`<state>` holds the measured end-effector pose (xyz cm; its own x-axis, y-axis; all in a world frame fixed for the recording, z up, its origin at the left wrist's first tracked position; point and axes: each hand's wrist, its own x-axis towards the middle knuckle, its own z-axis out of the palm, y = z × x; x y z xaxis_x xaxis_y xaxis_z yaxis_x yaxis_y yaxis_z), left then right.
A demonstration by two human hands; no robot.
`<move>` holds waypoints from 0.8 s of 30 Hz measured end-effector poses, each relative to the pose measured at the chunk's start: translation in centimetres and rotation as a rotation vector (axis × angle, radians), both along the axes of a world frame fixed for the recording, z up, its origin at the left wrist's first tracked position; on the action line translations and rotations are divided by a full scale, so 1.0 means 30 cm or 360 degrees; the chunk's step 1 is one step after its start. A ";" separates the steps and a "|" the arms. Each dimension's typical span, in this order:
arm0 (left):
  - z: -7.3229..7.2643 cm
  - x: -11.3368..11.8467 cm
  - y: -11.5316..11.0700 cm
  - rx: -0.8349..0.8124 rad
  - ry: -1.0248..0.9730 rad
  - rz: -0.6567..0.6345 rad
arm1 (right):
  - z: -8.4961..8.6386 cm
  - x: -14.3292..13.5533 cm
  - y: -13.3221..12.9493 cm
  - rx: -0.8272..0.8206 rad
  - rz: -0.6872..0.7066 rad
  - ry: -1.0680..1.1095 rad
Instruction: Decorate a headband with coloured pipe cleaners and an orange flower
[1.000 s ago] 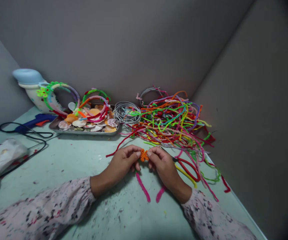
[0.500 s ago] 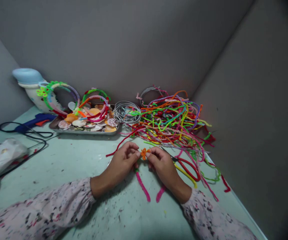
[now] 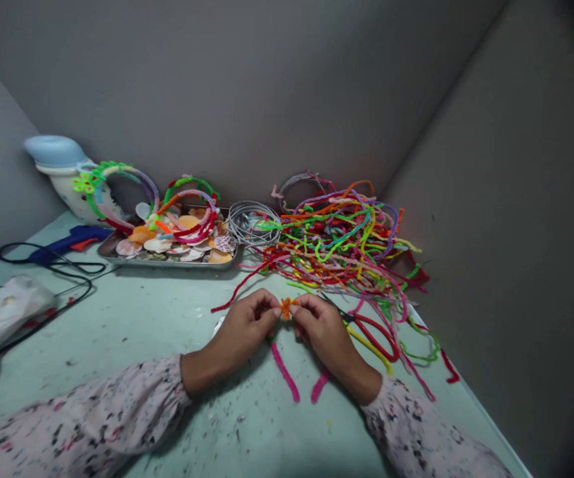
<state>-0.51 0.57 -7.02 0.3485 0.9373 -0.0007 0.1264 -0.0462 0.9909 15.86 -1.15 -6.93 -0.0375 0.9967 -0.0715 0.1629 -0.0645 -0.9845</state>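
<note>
A small orange pipe-cleaner flower [image 3: 286,307] is pinched between my two hands above the table. My left hand [image 3: 247,323] has its thumb and fingertips closed on the flower's left side. On the right side, my right hand [image 3: 324,327] pinches it the same way. Beneath the hands lie two pink pipe-cleaner pieces: one [image 3: 286,373] runs down from below my left hand, the other [image 3: 320,386] shows beside my right wrist. Red-handled scissors [image 3: 377,337] rest just right of my right hand, partly over a yellow pipe cleaner [image 3: 369,348].
A heap of colourful pipe cleaners [image 3: 341,232] fills the back right. Left of it are coiled wire [image 3: 254,224] and a metal tray [image 3: 172,264] of shells with wrapped rings. A blue glue gun [image 3: 62,244] with black cable, a plastic bag [image 3: 18,302] and a blue-lidded container [image 3: 55,153] stand left.
The fingers of my left hand have shifted and curled closer around the flower's left side. The flower has turned slightly; my right hand is almost where it was.
</note>
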 end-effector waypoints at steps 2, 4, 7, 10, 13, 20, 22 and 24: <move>-0.003 0.000 0.002 -0.0019 -0.0015 -0.0012 | -0.001 -0.001 -0.001 0.0027 0.0006 0.0021; -0.006 0.000 0.004 -0.0068 -0.0034 -0.0022 | -0.002 -0.003 -0.003 0.0079 0.0022 0.0063; -0.008 0.000 0.009 -0.0118 -0.0033 -0.0028 | -0.005 -0.006 -0.004 0.0143 0.0045 0.0089; -0.007 0.000 0.011 -0.0131 -0.0022 -0.0031 | -0.012 -0.006 -0.005 0.0169 0.0045 0.0086; -0.001 -0.001 0.011 -0.0143 -0.0021 -0.0036 | -0.016 -0.003 -0.007 0.0188 0.0074 0.0084; 0.005 0.000 0.010 -0.0204 -0.0072 -0.0047 | -0.008 -0.006 -0.010 0.0130 0.0123 0.0028; 0.003 0.001 0.010 -0.0190 -0.0058 -0.0028 | -0.007 -0.006 -0.009 0.0128 0.0135 0.0007; 0.001 0.002 0.008 -0.0171 -0.0042 -0.0008 | -0.008 -0.005 -0.007 0.0121 0.0151 -0.0002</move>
<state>-0.46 0.81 -7.00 0.3542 0.9306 -0.0921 0.1000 0.0602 0.9932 15.71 -1.36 -7.16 -0.1321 0.9912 0.0040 0.1661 0.0261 -0.9858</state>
